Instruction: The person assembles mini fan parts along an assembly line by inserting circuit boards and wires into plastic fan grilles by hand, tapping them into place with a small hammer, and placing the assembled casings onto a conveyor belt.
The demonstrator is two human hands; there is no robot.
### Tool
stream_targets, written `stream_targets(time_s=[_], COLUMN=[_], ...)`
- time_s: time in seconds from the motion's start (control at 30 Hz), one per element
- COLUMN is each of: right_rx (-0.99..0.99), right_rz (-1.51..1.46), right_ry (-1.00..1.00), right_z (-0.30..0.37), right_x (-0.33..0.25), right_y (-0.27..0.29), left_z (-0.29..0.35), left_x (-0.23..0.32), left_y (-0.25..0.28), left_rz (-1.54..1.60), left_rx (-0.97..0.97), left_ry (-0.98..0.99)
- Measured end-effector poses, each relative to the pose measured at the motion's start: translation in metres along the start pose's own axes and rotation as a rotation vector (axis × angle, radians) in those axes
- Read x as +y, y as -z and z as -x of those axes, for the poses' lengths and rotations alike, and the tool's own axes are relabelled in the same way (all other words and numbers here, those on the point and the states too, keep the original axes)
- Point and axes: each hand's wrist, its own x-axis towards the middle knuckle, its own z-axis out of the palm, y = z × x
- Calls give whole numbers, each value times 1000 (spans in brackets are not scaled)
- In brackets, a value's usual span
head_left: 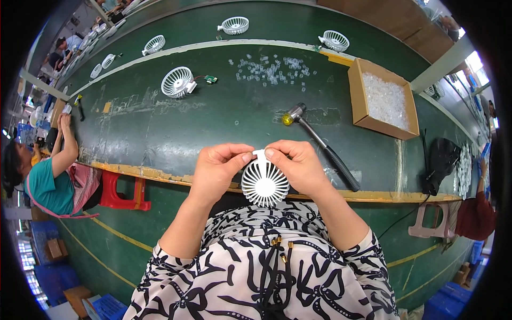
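Fingertips and thumbs of the left hand and right hand pinch the narrow stem atop a white slatted fan cage, held upright at the near edge of a green bench; a hammer lies just beyond the right hand, limiting room there; leftward the bench top gives wider space; farther off sit a second fan cage, scattered clear pieces and an open cardboard box.
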Motion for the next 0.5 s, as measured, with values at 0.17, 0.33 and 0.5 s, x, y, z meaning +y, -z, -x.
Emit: stream_targets(time_s=[0.17, 0.33, 0.5], right_rx=[-21, -39, -157], right_rz=[11, -4, -101], right_ry=[13, -17, -84], right_z=[-4, -9, -18], right_x=[-4, 7, -1], right_y=[3, 10, 14], left_z=[-1, -10, -14], left_x=[-3, -10, -15], left_y=[-8, -14, 5], left_rz=[-5, 137, 226], left_rx=[-2, 39, 32], left_ry=[-45, 148, 207])
